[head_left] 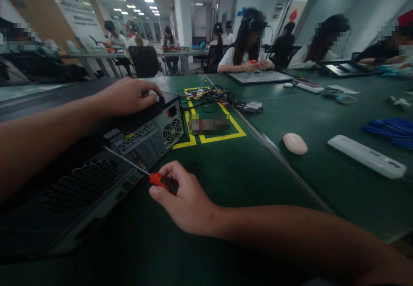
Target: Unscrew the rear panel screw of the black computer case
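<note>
Green surface (213, 178), cables (222, 96) heaped beyond; computer tower (97, 182) lies at my left, upper panel (48, 94) seemingly on, screws' progress unreadable; my right hand (187, 202) grips a screwdriver (156, 180), shaft reaching the rear edge; left hand (135, 96) rests loosely curled on top, grasping nothing.

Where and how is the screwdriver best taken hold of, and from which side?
The screwdriver is probably best held by its thick red-and-dark handle, coming from the person's right, as the right hand does. Its thin shaft slants left toward the back of the computer case, leaving the broader handle end facing outward.
</note>
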Motion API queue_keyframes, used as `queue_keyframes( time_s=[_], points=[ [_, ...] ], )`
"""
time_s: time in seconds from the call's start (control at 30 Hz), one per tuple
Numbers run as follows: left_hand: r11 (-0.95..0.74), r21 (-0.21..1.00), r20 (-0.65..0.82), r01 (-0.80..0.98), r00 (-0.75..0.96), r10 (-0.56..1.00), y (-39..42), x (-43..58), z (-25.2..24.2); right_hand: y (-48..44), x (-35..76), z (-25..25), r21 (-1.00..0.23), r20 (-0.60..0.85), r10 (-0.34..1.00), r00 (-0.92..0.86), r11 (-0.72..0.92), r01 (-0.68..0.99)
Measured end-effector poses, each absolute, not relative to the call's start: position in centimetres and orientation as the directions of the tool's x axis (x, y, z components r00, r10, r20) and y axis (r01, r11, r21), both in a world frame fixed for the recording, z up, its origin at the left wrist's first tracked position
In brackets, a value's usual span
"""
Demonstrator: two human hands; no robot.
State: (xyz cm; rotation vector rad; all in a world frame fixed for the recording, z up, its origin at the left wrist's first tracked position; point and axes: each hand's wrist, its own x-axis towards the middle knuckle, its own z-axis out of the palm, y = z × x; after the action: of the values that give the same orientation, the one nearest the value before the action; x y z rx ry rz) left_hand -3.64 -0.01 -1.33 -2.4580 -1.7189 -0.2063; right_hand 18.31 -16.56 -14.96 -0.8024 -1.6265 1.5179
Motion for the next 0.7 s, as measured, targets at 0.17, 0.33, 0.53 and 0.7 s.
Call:
queue_keyframes(
  time_s=[0.17,0.33,0.53,0.7],
  points=[
    [-0.331,-0.019,0.185,0.944,0.328,0.926,-0.25,-3.47,-1.19,-16.49,18.36,-14.87,-0.995,0.1,0.844,-0.526,0.072,-0.074],
    [-0.329,-0.033,0.183,0.944,0.33,0.926,-0.33,-3.28,-1.13,-16.51,18.35,-14.89,-0.996,0.092,0.851,-0.517,0.074,-0.056],
    [-0.358,-0.043,0.19,0.933,0.359,0.914,-0.28,-3.55,-1.22,-16.54,18.2,-15.05,-0.996,0.09,0.855,-0.511,0.077,-0.045],
    [-0.37,-0.032,0.199,0.929,0.369,0.908,-0.65,-3.44,-1.13,-16.57,18.23,-14.95,-0.996,0.094,0.854,-0.512,0.084,-0.043]
  ],
)
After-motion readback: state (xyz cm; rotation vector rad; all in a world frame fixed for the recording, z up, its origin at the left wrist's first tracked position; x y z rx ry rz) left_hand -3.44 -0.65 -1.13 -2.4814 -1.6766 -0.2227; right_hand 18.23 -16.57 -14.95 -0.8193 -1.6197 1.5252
